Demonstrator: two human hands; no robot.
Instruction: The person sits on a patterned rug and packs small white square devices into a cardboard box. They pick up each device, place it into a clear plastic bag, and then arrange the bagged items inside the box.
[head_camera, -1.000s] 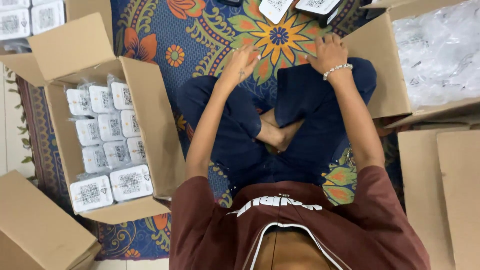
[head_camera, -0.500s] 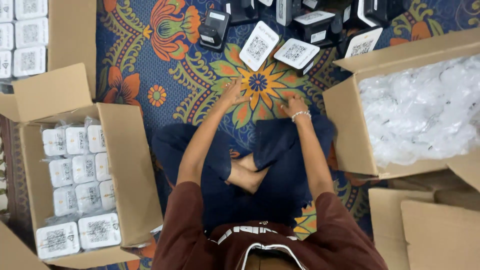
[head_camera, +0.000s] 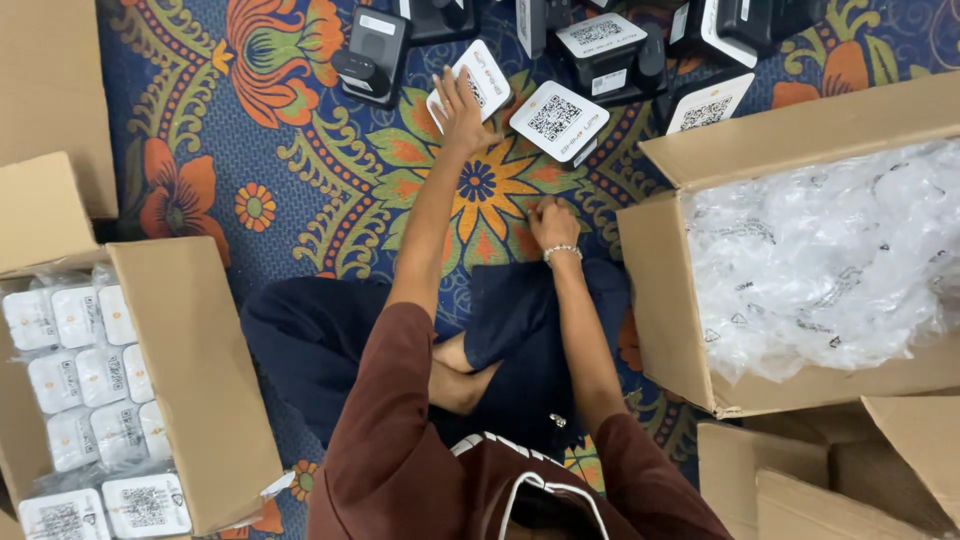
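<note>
It looks like a home packing place: patterned carpet (head_camera: 300, 170) on the floor, open cardboard boxes (head_camera: 200, 380) around.

Maroon short-sleeved shirt, navy trousers, beaded bracelet (head_camera: 562, 252)

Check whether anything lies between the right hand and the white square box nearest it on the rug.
Nothing visible does. The right hand rests on the patterned rug, and only bare rug separates it from the white square box beyond it. The left hand is already on a neighbouring white box.
</note>
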